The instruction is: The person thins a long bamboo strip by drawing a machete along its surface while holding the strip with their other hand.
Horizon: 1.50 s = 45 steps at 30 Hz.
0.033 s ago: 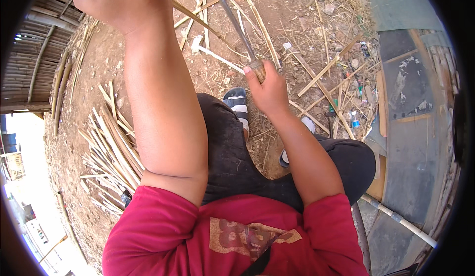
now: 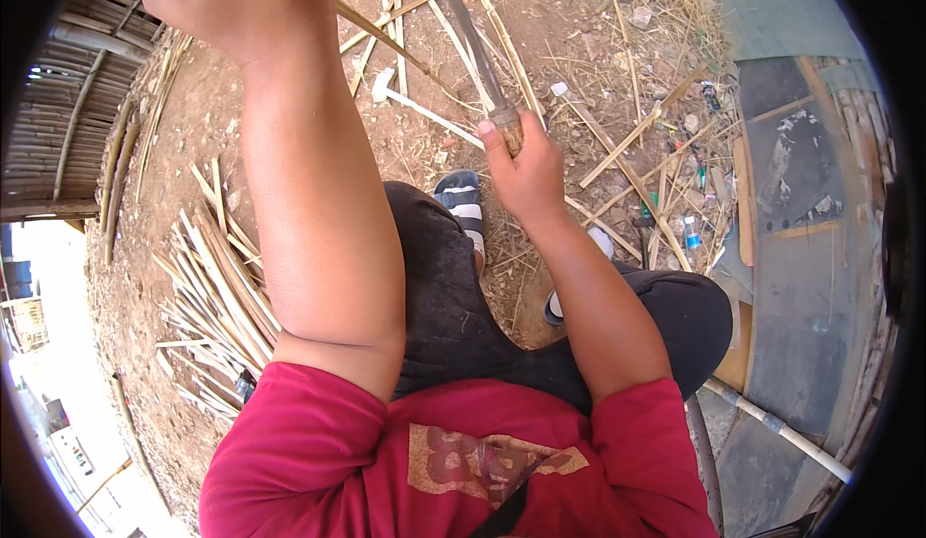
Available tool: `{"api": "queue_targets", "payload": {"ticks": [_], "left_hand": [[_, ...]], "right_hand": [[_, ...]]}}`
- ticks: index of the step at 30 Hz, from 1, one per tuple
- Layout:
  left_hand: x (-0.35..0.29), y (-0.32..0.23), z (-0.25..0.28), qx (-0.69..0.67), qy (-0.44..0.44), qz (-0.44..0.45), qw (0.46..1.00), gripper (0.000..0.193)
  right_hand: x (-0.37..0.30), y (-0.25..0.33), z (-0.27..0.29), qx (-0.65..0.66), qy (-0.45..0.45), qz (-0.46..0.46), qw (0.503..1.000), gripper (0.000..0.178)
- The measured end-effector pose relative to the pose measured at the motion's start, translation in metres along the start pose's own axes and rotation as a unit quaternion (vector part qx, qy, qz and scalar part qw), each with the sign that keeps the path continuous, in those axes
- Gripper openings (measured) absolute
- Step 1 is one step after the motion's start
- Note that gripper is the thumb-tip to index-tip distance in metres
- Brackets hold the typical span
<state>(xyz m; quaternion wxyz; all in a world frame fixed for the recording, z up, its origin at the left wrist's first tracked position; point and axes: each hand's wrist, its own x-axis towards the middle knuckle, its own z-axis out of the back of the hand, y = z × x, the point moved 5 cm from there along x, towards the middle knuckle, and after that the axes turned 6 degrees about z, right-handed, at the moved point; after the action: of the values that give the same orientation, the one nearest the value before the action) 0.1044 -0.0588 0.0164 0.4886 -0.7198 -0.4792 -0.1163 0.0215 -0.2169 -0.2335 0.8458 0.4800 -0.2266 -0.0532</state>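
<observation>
My right hand is closed round the wooden handle of a long, narrow-bladed knife. The thumb lies along the handle, and the blade points away from me, running out at the top edge. My left hand is raised at the upper left, close to the camera, and the top edge cuts off its fingers. From behind the left wrist a darker bamboo strip slants down to the right; whether the left hand holds it cannot be seen. Pale split bamboo strips lie crossed on the ground beyond the knife.
A pile of split bamboo lies left of my leg. A slatted bamboo wall stands at the far left. More strips, a small bottle and litter lie at right, beside dark sheet panels and a pale pole.
The knife blade has swung slightly to the right and away from me, with a small turn of my right hand. My left arm looks unchanged.
</observation>
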Motion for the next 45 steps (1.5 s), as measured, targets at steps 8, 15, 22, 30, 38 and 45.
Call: {"api": "queue_targets", "payload": {"ticks": [8,15,22,30,38,45], "left_hand": [[0.02,0.044,0.015,0.002,0.123,0.085,0.989,0.059],[0.032,0.04,0.024,0.077,0.076,0.053,0.993,0.063],[0.006,0.006,0.006,0.027,-0.009,0.022,0.999,0.059],[0.0,0.004,0.007,0.0,-0.015,0.013,1.0,0.059],[0.013,0.015,0.014,0.015,0.013,0.036,0.999,0.059],[0.005,0.012,0.01,0.007,0.0,0.011,1.0,0.059]], "right_hand": [[-0.034,-0.045,-0.039,-0.062,0.12,-0.099,0.986,0.045],[-0.014,-0.035,-0.019,-0.065,0.116,-0.096,0.986,0.048],[0.003,-0.03,-0.012,0.064,0.11,-0.171,0.977,0.045],[-0.004,-0.006,-0.01,0.017,0.027,-0.012,0.999,0.048],[-0.011,-0.041,-0.026,-0.065,0.18,-0.121,0.974,0.05],[0.007,0.017,-0.002,-0.003,0.088,-0.114,0.99,0.048]]}}
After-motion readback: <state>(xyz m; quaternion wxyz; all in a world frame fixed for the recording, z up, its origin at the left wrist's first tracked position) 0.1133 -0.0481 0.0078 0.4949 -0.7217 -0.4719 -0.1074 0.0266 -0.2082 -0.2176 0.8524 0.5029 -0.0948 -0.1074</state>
